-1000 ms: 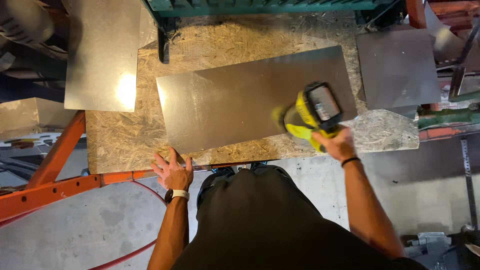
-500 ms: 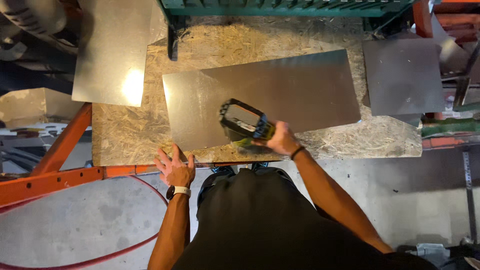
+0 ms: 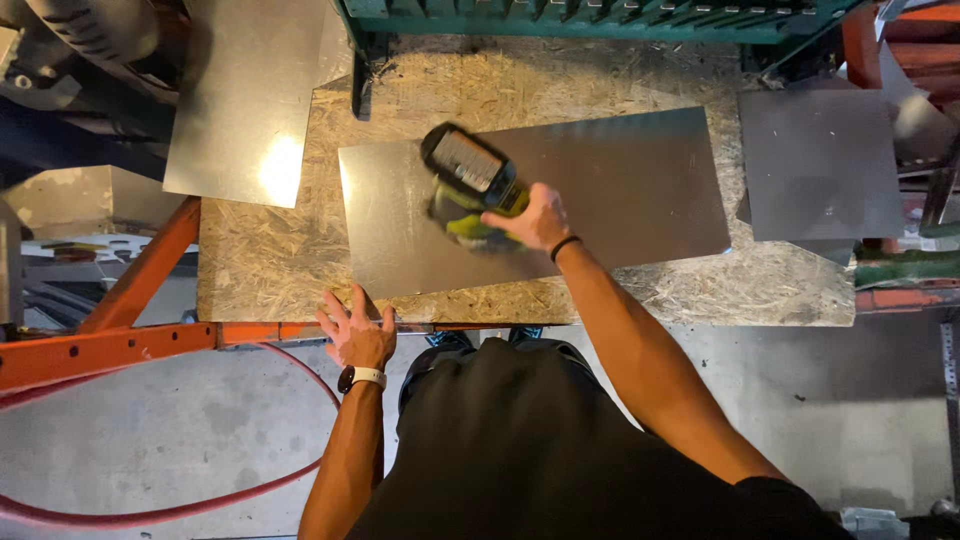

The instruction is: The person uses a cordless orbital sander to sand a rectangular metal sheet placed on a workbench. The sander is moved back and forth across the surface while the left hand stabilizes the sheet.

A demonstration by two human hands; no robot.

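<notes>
Leftward across the metal sheet (image 3: 610, 190) the power tool (image 3: 470, 185) has travelled since a second ago, when it sat near the sheet's right end; it now hangs over the left half, and the left hand has barely shifted.

Under everything lies the tabletop (image 3: 760, 290), a rough chipboard slab with bare strips beyond the sheet on the near and right sides. Below the fingers the grey concrete floor (image 3: 180, 430) spreads out, crossed by a red hose (image 3: 290, 480) and an orange steel beam (image 3: 110, 345) that runs along the tabletop's near edge. A green machine frame (image 3: 600, 18) borders the far edge.

A second shiny sheet (image 3: 240, 100) overhangs the far left corner, well apart from both hands, and a dull dark plate (image 3: 820, 165) lies off to the right.

The right hand (image 3: 535, 220) has its fingers wrapped tight around the yellow-and-black tool's grip, above the sheet. The left hand (image 3: 355, 330) rests with fingers spread flat at the tabletop's near edge, just beside the sheet's near left corner, holding nothing.
</notes>
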